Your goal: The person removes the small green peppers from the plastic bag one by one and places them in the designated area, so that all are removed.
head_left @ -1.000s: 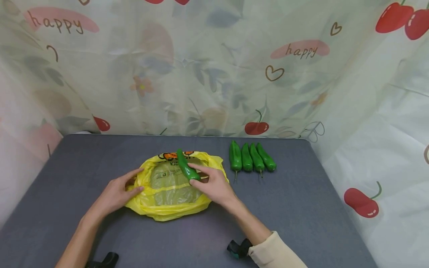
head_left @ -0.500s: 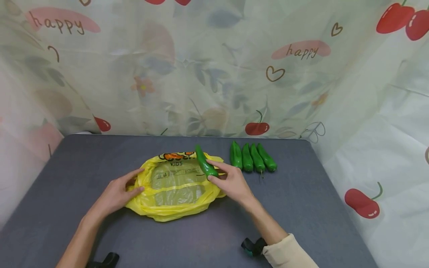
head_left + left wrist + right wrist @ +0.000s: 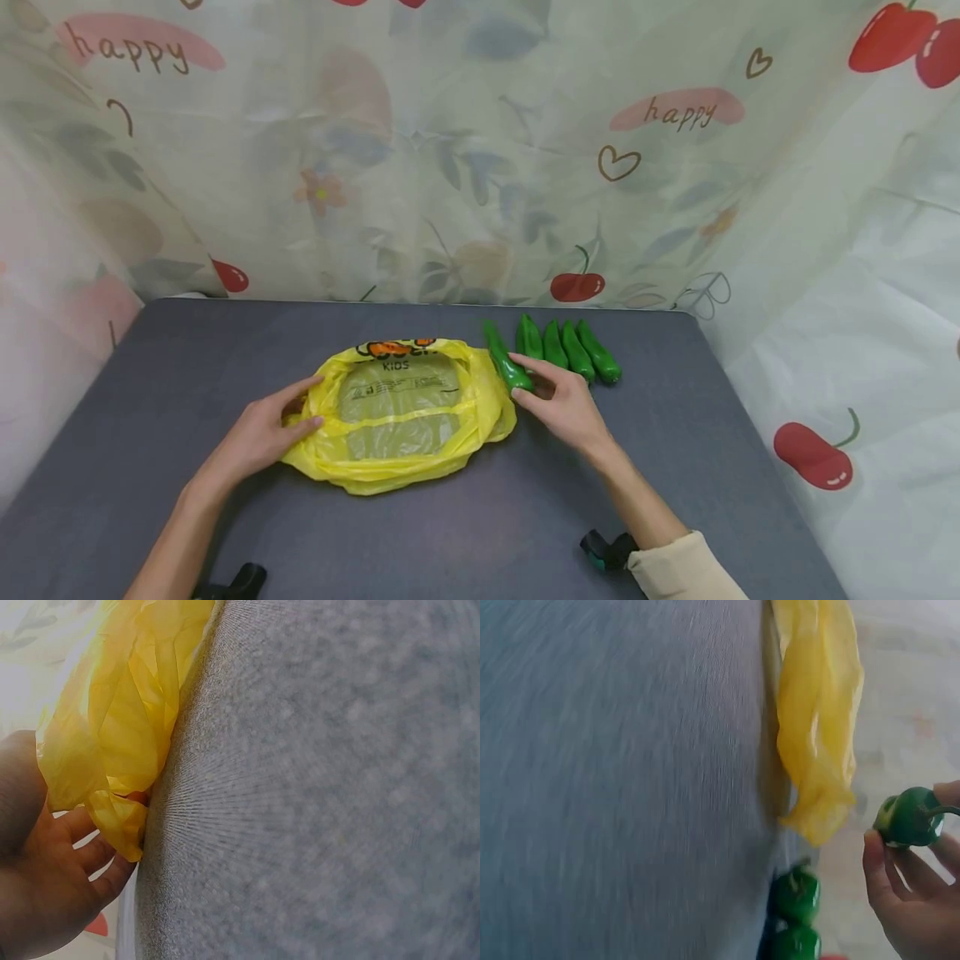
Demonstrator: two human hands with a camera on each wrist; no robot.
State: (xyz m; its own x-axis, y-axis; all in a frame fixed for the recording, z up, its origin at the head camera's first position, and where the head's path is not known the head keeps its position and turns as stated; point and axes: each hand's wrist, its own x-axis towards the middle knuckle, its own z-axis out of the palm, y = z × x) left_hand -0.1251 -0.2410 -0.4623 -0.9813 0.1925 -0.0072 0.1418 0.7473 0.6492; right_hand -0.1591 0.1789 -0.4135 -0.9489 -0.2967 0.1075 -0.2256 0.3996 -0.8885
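Note:
A yellow plastic bag (image 3: 397,483) lies with its mouth spread wide, showing a see-through inside and printed lettering at the far rim. My left hand (image 3: 258,433) holds the bag's left edge between thumb and fingers; in the left wrist view, yellow film (image 3: 124,727) hangs between them and partly hides the fingers. Between thumb and fingertips, my right hand (image 3: 562,404) pinches a green chili pepper (image 3: 504,358) just right of the bag. Its stem end faces the right wrist camera, clear of the table. Several more green peppers (image 3: 577,354) lie in a row beyond that hand.
The grey table (image 3: 450,550) ends at a patterned curtain (image 3: 420,167) behind and a pale curtain (image 3: 862,333) on the right. Black devices sit at both wrists, including one (image 3: 607,550) near the right cuff.
My right hand has carried the pepper rightward from over the bag's opening to the gap beside the row of peppers. The bag's right side has been uncovered. My left hand stays put.

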